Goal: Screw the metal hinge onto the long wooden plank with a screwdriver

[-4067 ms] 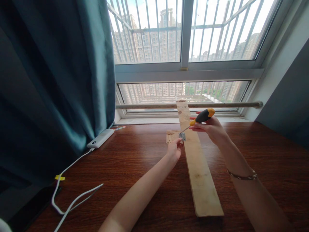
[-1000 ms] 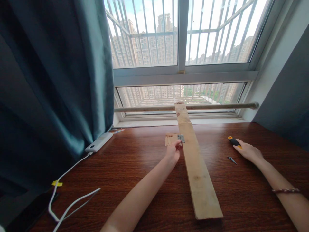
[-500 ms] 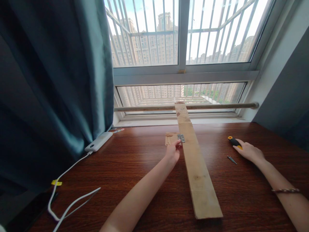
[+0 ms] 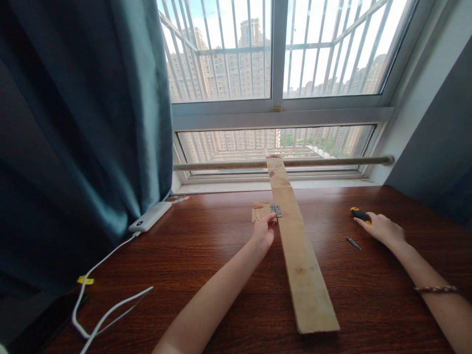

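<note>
My left hand point(image 4: 264, 230) is closed, thumb and fingers pinching a small metal hinge point(image 4: 276, 211) at the left edge of a long wooden board point(image 4: 304, 255). One leaf of the hinge rests on the board, the other over a small flat wooden piece point(image 4: 260, 210) beside it. On the right, my right hand point(image 4: 385, 230) is wrapped around a screwdriver point(image 4: 360, 215) with a black and yellow handle; its shaft is hidden by the hand. A few screws point(image 4: 354, 243) lie on the table just left of that hand.
The dark wooden table point(image 4: 236, 280) stands against a barred window. Its far edge passes under the board, whose far end reaches a horizontal rail point(image 4: 332, 161). At left are a white power bank point(image 4: 151, 217) with a white cable point(image 4: 106, 255) and a blue curtain point(image 4: 110, 98).
My right hand has shifted slightly to the right with the screwdriver, whose handle end has turned a little. My left hand stays at the hinge, and the board has not moved.
</note>
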Available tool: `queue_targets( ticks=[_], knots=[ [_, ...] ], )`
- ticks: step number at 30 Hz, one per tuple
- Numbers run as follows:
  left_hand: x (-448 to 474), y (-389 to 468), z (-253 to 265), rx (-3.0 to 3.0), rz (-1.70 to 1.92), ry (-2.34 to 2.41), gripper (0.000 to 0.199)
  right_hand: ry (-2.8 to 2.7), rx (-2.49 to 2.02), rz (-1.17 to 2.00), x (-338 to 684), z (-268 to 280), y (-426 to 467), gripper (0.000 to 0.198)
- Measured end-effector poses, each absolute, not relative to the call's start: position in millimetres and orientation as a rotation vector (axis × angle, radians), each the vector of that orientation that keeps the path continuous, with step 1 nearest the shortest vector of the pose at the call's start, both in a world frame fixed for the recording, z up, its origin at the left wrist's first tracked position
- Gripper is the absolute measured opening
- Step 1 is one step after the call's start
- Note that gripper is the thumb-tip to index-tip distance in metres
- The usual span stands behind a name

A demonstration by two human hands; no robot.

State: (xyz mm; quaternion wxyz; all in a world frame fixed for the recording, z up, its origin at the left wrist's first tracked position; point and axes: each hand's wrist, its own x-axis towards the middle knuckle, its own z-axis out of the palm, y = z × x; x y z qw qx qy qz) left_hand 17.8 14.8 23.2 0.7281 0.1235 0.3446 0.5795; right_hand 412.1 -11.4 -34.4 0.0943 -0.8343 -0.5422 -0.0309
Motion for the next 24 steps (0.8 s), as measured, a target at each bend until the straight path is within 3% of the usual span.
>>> queue_targets(
  ticks=[5,10,14,24],
  knots=[
    [18,16,22,0.272,1.29,0.749,0.017,-1.68,-2.275,-0.286,412,-27,-3,0.057],
    [18,15,24,0.258,1.289,0.759,0.018,-1.903,-2.039,0.472,392,-15,0,0.027],
    [18,13,27,0.253,1.284,0.758,0.018,-1.928,-1.991,0.945,375,-14,-5,0.028],
    [18,13,26,0.271,1.28,0.735,0.019,-2.003,-2.053,0.809,372,-19,-1,0.017]
  ],
)
